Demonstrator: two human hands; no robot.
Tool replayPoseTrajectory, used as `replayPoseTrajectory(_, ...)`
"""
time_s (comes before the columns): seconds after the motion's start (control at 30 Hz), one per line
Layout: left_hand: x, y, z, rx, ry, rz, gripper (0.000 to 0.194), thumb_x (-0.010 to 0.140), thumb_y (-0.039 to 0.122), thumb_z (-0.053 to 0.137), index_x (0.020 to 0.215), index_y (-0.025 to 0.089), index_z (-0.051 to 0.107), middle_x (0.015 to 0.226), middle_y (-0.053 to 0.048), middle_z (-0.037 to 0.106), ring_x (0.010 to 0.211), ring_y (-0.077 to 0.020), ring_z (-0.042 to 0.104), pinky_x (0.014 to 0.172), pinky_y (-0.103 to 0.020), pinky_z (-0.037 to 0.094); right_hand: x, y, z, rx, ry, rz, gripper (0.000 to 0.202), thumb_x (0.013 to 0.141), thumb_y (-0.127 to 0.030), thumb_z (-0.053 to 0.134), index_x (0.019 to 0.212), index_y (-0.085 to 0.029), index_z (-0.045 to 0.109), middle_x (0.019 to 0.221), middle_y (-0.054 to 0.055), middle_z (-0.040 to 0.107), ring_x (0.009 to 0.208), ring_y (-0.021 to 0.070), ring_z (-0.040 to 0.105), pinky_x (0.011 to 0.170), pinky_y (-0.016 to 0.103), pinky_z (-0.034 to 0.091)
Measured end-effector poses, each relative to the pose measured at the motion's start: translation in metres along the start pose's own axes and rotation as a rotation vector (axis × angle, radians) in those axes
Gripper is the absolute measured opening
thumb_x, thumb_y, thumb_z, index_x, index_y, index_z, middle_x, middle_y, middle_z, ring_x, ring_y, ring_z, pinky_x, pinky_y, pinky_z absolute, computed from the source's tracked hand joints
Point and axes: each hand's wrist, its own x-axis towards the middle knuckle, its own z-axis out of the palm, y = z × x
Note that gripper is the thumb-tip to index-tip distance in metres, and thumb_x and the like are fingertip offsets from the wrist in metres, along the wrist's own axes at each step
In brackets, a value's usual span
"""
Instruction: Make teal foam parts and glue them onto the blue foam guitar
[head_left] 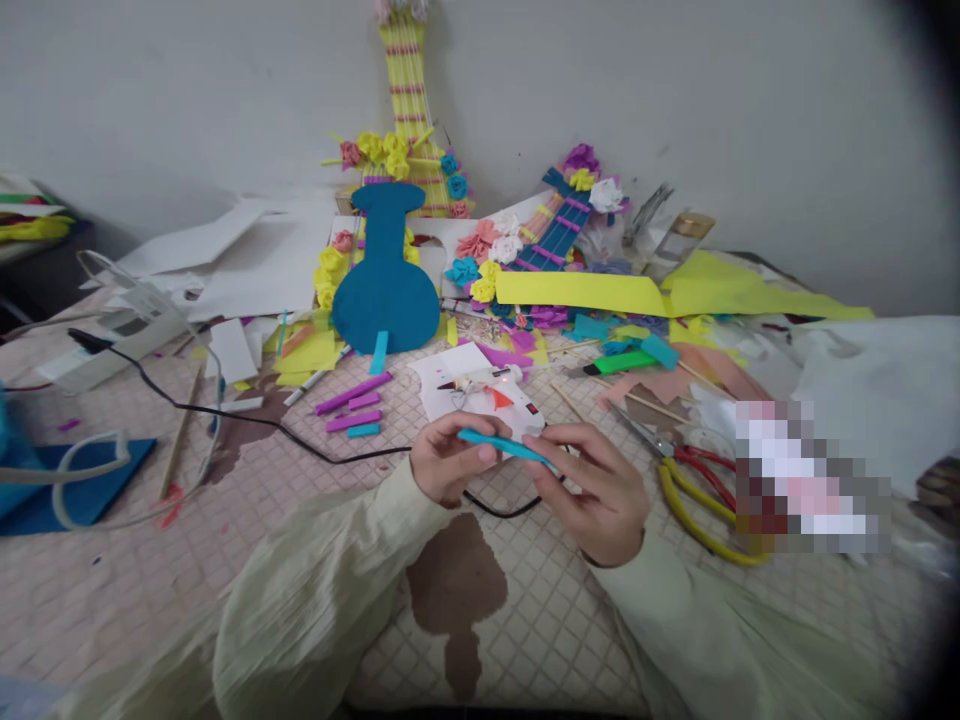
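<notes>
Between my two hands is a narrow light-blue foam strip (507,444), held up over the table. My left hand (454,460) pinches its left end, and my right hand (596,490) grips the right end with thumb and fingers. Just beyond them a white glue gun (517,395) rests on a piece of white paper (442,372), its black cord running off to the left. Several folded purple strips (354,418) and a small blue one (364,431) lie left of the paper. A dark-blue guitar-shaped cutout (386,290) stands behind, with a light-blue strip at its base.
Scissors (675,460) with red and yellow handles and a green utility knife (622,363) lie to the right. Flower-decorated guitar models (409,90) lean on the wall. A long yellow sheet (585,291) stretches across the back right. A power strip (112,350) sits at the left.
</notes>
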Motion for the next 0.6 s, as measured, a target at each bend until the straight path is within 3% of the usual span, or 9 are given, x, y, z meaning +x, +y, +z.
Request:
replayPoseTrajectory(0.2,0.001,-0.002,-0.006,0.091,-0.068,0.117,0.013,0.056,0.018,0.077,0.065,0.020,0.068,0.078,-0.002,0.067,0.071,-0.0134,0.062,0.066,-0.025,0.049,-0.007,0.001,-0.001,-0.001,0.048,-0.077,0.055,0.071,-0.005,0.061,0.119,-0.031,0.054,0.091,0.003,0.056,0.077,0.0137,0.057,0.059,0.027,0.051)
replayPoseTrajectory(0.33,-0.001,0.001,-0.005,-0.002,-0.114,0.069,0.032,0.059,0.015,0.075,0.089,0.025,0.066,0.087,0.000,0.068,0.077,-0.0135,0.064,0.069,-0.025,0.051,-0.008,0.001,0.000,-0.023,0.058,-0.137,0.056,0.069,-0.002,0.062,0.119,-0.027,0.055,0.092,0.004,0.056,0.079,0.0153,0.057,0.060,0.029,0.052)
replayPoseTrajectory(0.4,-0.004,0.003,-0.002,-0.051,-0.082,0.003,0.041,0.061,0.015,0.074,0.099,0.026,0.063,0.087,0.000,0.069,0.080,-0.0149,0.065,0.075,-0.029,0.051,-0.008,0.002,0.001,-0.047,0.063,-0.146,0.058,0.068,0.000,0.062,0.119,-0.027,0.055,0.091,0.005,0.056,0.079,0.0155,0.057,0.060,0.029,0.052)
replayPoseTrajectory(0.6,-0.010,0.003,0.008,-0.060,0.024,-0.121,0.023,0.059,0.026,0.076,0.079,0.017,0.068,0.075,-0.004,0.072,0.077,-0.0195,0.067,0.075,-0.033,0.052,-0.007,0.002,0.003,-0.174,0.014,-0.241,0.051,0.068,0.002,0.060,0.112,-0.023,0.057,0.088,0.004,0.054,0.079,0.0151,0.055,0.065,0.029,0.051)
